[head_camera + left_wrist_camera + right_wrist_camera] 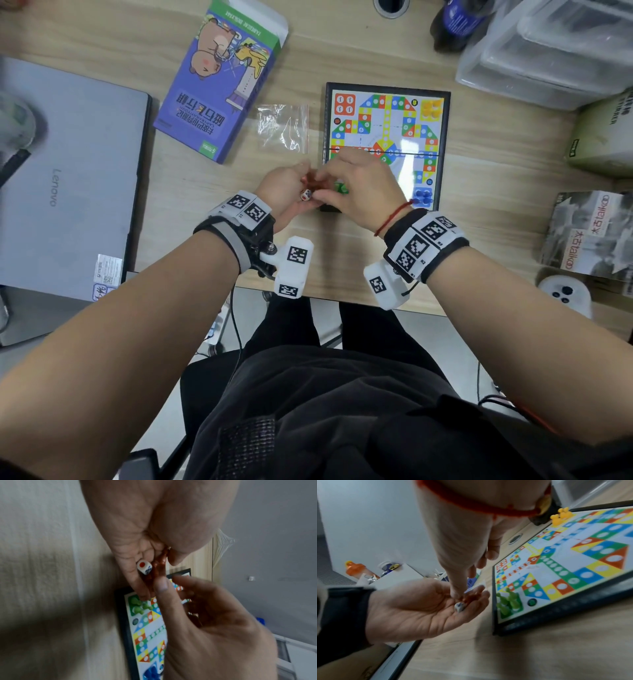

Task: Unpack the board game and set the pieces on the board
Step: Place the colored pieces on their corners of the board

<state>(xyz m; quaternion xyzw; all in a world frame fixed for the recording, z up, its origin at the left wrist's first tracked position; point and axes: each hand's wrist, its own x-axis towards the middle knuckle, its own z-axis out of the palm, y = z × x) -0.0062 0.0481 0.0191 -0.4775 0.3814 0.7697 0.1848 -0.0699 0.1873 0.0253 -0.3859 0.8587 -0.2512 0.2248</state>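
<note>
we see two bare hands meeting above a wooden desk (191, 185), just beside the near left corner of an open game board (442, 113). the left hand (284, 192) lies palm up, its fingers gently cupped and close together. in that palm rest a small white die (144, 567) with a red spot on top and a few red pieces (160, 563), the die nearest the little-finger side. the right hand (359, 188) reaches down from above; its thumb (163, 586) and one fingertip press into the red pieces, and we cannot tell whether they have a piece firmly pinched. the other right fingers hang loosely curled.

on the board, four green pieces (506, 601) stand in the green corner square nearest the hands, yellow pieces (432, 108) stand in the far right corner, and blue pieces (422, 197) stand in the near right corner. the far left corner is red and shows four printed circles.

left of the board lies a clear plastic bag (283, 126), flat on the desk, and beyond it the purple game box (219, 85) with its end flap open. a closed grey laptop (68, 178) sits at the far left. clear storage bins (555, 44) and a dark bottle (455, 24) stand at the far right of the desk.
</note>
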